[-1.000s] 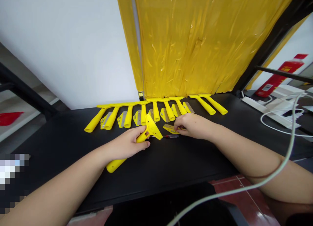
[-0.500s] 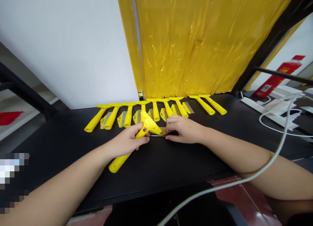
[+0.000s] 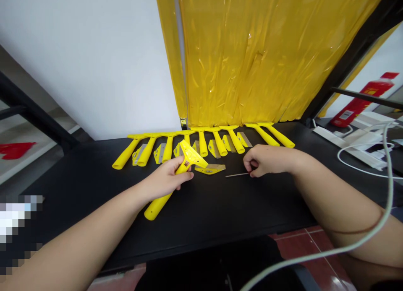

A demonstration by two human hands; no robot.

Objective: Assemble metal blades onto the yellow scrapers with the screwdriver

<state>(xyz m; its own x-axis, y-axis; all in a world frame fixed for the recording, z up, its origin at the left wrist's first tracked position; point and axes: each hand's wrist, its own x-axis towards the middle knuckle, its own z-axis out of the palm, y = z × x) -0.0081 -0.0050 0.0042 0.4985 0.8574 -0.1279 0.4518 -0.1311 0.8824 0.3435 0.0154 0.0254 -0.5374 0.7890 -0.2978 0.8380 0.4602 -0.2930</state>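
My left hand is closed round the handle of a yellow scraper, whose wide flat head points away from me and to the right. Just right of that head, a yellow blade holder with a metal blade lies on the black table. My right hand pinches a thin metal rod that looks like a screwdriver. Its shaft points left and its grip is mostly hidden by the fingers. The rod is apart from the blade holder.
Several yellow scraper handles stand in a row along the back of the black table, with blade holders between them. A red bottle and white power strips are at the right. A pale cable hangs across the front.
My right hand has moved right with the screwdriver, away from the blade holder, which now lies uncovered on the table. My left hand still holds the scraper in about the same place.
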